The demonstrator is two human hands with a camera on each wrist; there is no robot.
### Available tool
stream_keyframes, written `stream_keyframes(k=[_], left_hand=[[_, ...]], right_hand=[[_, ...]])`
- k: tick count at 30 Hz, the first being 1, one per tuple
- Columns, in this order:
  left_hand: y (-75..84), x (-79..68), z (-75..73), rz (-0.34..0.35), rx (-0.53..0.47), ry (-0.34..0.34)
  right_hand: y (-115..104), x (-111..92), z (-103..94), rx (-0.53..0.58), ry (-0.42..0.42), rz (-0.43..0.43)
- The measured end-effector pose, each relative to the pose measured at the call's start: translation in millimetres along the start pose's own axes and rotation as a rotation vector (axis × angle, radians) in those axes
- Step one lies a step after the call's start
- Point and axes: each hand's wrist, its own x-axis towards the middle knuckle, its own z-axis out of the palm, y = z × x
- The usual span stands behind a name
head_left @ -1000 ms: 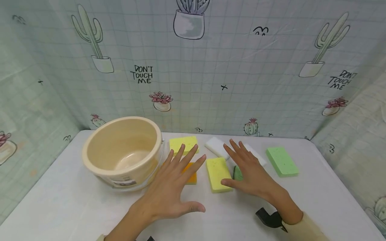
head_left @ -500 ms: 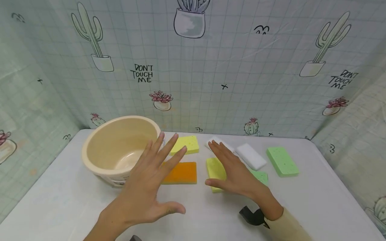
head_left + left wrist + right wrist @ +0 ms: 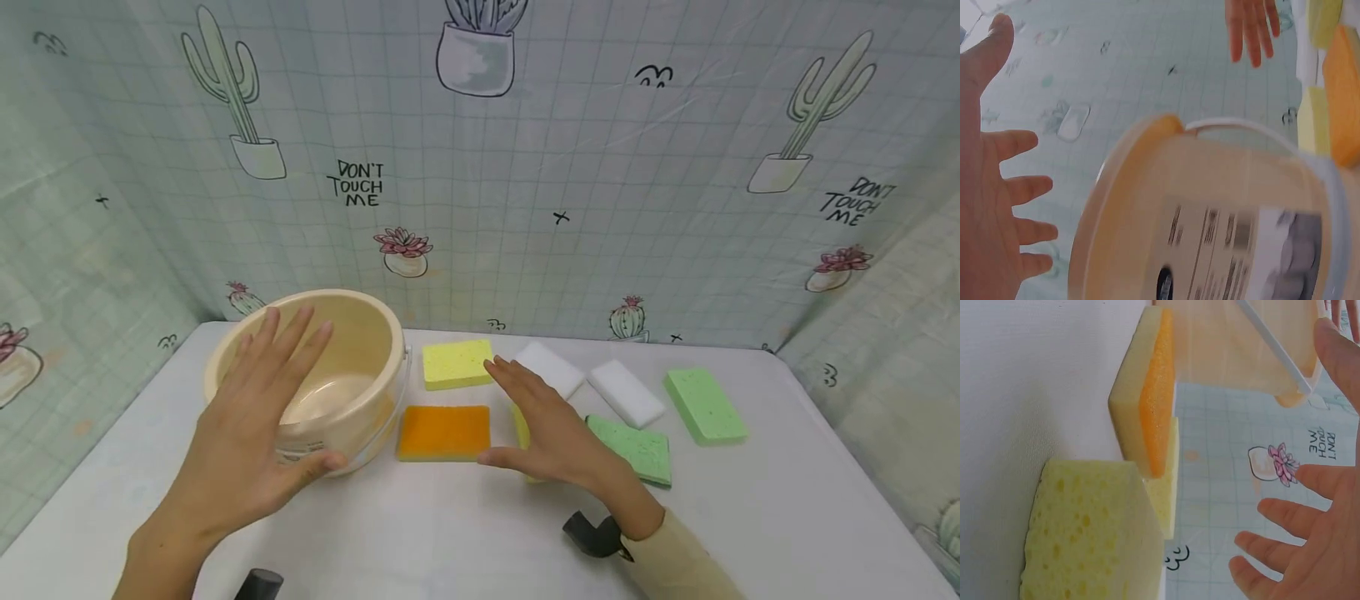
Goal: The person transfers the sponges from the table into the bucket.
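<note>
A cream bucket with a wire handle stands at the back left of the table. My left hand is held in front of it, fingers spread, covering part of its rim in the head view; the left wrist view shows the palm apart from the bucket wall. Over a yellow sponge hovers my right hand, fingers straight and thumb apart, hiding most of that sponge in the head view. An orange-topped sponge lies between the hands, and another yellow sponge behind it. Both hands hold nothing.
Two white sponges lie behind and right of my right hand. A green scrub sponge and a light green sponge are farther right on the white table. A cactus-print cloth hangs behind.
My left hand has moved left, from beside the orange-topped sponge to in front of the bucket. The right hand has shifted left too, uncovering the green scrub sponge and white sponges.
</note>
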Motion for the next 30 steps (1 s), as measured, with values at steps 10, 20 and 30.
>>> stream_keyframes(k=[10,20,30], left_hand=[[-48.9,-13.3,-10.4,-0.142,-0.067,0.07],[-87.0,-30.2,1.9,-0.297,-0.221,0.142],[-98.4,-39.8,9.1,-0.467,-0.391,0.159]], right_hand=[[-5,10,8.6,0.037,-0.084,0.039],[-2,16,14.6,0.036,-0.118,0.058],[12,18,24.3,-0.032,-0.137,0.047]])
